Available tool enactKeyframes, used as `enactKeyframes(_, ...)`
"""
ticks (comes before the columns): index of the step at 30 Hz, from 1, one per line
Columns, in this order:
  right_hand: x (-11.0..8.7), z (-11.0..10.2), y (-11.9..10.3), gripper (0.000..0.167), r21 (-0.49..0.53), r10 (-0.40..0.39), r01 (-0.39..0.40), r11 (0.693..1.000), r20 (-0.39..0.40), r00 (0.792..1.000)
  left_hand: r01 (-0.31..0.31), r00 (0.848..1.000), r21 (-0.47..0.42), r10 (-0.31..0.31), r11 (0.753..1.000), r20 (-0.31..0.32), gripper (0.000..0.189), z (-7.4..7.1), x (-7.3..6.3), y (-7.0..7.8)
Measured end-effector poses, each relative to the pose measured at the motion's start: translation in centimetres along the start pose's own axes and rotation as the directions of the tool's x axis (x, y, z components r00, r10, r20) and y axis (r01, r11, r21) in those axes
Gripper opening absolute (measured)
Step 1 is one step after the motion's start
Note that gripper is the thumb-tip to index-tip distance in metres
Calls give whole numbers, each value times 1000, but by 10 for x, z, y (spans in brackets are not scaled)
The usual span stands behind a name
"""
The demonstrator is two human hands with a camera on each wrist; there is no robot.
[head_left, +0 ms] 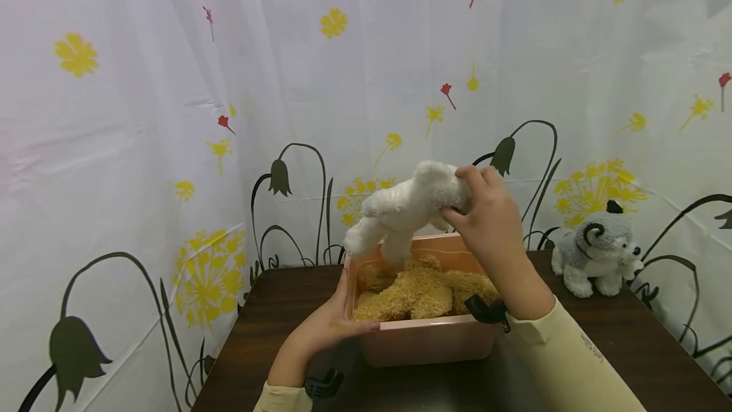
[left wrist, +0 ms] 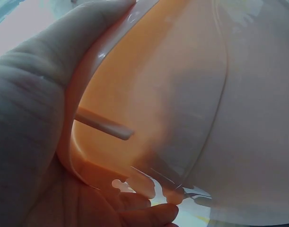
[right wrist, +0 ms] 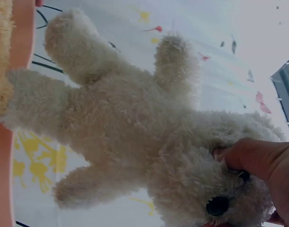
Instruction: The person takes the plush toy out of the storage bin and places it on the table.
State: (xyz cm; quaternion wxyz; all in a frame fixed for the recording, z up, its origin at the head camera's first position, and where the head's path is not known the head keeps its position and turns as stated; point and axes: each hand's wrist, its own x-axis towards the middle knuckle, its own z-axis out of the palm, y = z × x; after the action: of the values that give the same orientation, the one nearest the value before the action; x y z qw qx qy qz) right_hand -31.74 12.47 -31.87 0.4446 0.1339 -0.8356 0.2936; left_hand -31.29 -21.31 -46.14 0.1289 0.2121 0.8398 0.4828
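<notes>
Fluffy white plush (head_left: 408,202) above glossy, boxy tub (head_left: 430,346)

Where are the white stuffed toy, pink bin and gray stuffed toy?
White stuffed toy (right wrist: 120,116), right wrist view, torso.
Pink bin (head_left: 426,343), head view, front wall.
Gray stuffed toy (head_left: 602,248), head view, on its head.

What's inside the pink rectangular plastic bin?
Golden-brown curly plush, one toy or several unclear, lies in the bin. It covers the floor; a white furry plush toy held above hides part of the back wall.
</notes>
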Motion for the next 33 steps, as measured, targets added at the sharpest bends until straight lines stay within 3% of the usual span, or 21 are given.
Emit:
enactKeyframes(6, 2, -18, -3, 59, 18, -26, 27, 999, -72, 997, -41, 999, 2, 41, 999, 9, 142, -1, 2, 1)
enactKeyframes(13, -8, -39, -5, 61, 84, -19, 38, 996, -212, 977, 80, 996, 86, -77, 993, -33, 144, -1, -3, 2)
enactKeyframes(18, -8, -61, -2, 64, 137, 2, 49, 989, -348, 938, 106, 993, 77, -101, 991, -65, 145, 1, -3, 5)
enactKeyframes(24, -5, -87, 2, 60, 157, 49, 35, 987, -501, 864, 138, 988, 71, -133, 988, -76, 144, 2, -4, 6)
enactKeyframes(33, 9, -106, 33, 47, 121, 49, 37, 992, -636, 770, 141, 988, 91, -134, 986, -80, 143, 2, -4, 6)
